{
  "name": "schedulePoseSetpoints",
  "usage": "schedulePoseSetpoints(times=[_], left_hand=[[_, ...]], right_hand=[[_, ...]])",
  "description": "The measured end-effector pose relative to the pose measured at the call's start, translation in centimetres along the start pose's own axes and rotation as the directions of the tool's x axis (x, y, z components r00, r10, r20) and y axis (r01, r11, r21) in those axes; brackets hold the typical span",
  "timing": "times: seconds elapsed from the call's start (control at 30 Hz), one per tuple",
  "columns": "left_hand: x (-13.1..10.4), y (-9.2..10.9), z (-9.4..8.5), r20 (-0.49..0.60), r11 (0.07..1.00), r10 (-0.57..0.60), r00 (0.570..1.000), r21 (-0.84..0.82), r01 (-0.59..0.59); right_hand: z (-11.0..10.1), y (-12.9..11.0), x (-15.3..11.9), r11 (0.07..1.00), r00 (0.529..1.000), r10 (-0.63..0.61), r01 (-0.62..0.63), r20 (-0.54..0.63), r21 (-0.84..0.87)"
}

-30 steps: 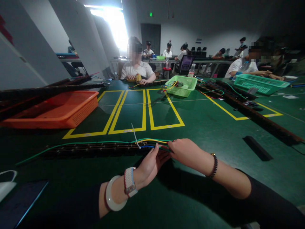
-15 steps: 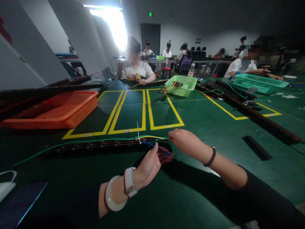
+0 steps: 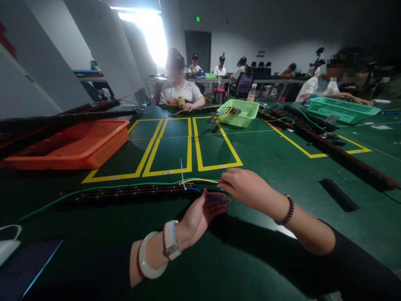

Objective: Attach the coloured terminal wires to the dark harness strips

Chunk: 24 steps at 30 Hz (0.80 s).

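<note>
A long dark strip [image 3: 125, 195] with thin copper-coloured lines lies across the table before me. Along it runs a green wire [image 3: 106, 187], joined near the right end by a yellow wire [image 3: 205, 180] and a blue wire [image 3: 193, 190]. A white cable tie [image 3: 182, 169] sticks up from this bundle. My left hand [image 3: 200, 215] is closed on the blue wire, whose end lies along the fingers. Just to its right, my right hand [image 3: 247, 188] pinches the end of the yellow wire; its fingertips partly hide the wires there.
An orange basket [image 3: 103, 146] stands at left under dark strips. Green baskets [image 3: 247, 119] [image 3: 344, 115] sit farther back. Yellow tape [image 3: 166, 171] marks the green table. A short black piece [image 3: 338, 194] lies at right, a phone-like slab [image 3: 40, 267] at lower left. Co-workers sit opposite.
My right hand has shifted slightly right and down, its fingers now over the wire ends. My left hand has barely moved and keeps its hold on the blue wire.
</note>
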<state>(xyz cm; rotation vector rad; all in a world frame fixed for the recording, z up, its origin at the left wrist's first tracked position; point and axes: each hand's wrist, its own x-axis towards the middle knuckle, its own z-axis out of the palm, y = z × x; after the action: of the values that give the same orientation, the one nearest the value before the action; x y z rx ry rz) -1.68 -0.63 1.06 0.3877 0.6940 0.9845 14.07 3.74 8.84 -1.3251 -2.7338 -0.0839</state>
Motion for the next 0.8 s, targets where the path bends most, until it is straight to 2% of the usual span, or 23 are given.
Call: schedulePoseSetpoints(times=[0.1, 0.3, 0.43, 0.57, 0.8], left_hand=[[0.2, -0.1, -0.2, 0.007, 0.999, 0.012, 1.000, -0.034, -0.012], [0.6, -0.3, -0.5, 0.020, 0.997, 0.044, 0.999, -0.057, -0.043], [0.3, -0.3, -0.3, 0.052, 0.999, 0.028, 0.998, -0.031, -0.026], [0.0, -0.2, 0.1, 0.105, 0.996, 0.005, 0.994, 0.086, -0.014], [-0.1, -0.2, 0.1, 0.145, 0.978, -0.021, 0.989, 0.207, -0.009]], right_hand=[[-0.9, -1.4, -0.7, 0.996, 0.997, -0.075, 0.074, 0.019, 0.056], [0.9, -2.5, -0.8, 0.975, 0.974, -0.218, 0.215, 0.066, 0.057], [1.0, -1.5, -0.4, 0.968, 0.965, -0.252, 0.250, 0.070, 0.036], [0.9, 0.3, 0.3, 0.951, 0.952, -0.306, 0.306, 0.022, 0.040], [3.7, 1.8, 1.6, 0.905, 0.929, -0.359, 0.323, 0.090, 0.277]])
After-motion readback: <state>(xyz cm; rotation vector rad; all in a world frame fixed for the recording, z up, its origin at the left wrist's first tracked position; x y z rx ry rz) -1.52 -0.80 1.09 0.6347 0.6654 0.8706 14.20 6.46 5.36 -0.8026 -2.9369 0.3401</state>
